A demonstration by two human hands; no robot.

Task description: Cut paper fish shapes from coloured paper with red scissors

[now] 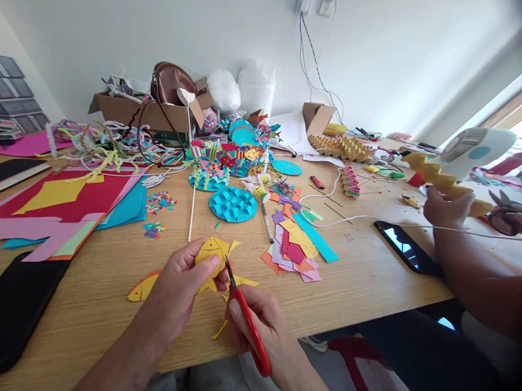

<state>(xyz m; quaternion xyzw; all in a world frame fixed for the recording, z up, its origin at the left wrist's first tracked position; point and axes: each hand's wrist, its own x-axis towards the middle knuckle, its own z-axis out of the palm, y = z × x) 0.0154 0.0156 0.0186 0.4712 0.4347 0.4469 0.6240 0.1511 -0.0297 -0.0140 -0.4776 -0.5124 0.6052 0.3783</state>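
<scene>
Between the thumb and fingers of my left hand (181,285) is a yellow paper fish (212,252) with a drawn eye and lines. My right hand (263,318) grips red-handled scissors (251,329), whose blades meet the right edge of the paper. A thin yellow strip curls away by the blade tips. Beneath my hands lie yellow paper scraps (243,281). Left of my left hand, another yellow fish (143,287) with an orange edge rests on the table, partly covered by my wrist.
Colored paper scraps (293,250), a pen (268,224) and a blue scalloped disc (233,204) lie ahead. Paper sheets (59,199) and a black phone-like slab (13,317) are at left. At right, another person's hands hold a yellow egg-carton strip (445,185) and scissors (511,214), near a phone (407,247).
</scene>
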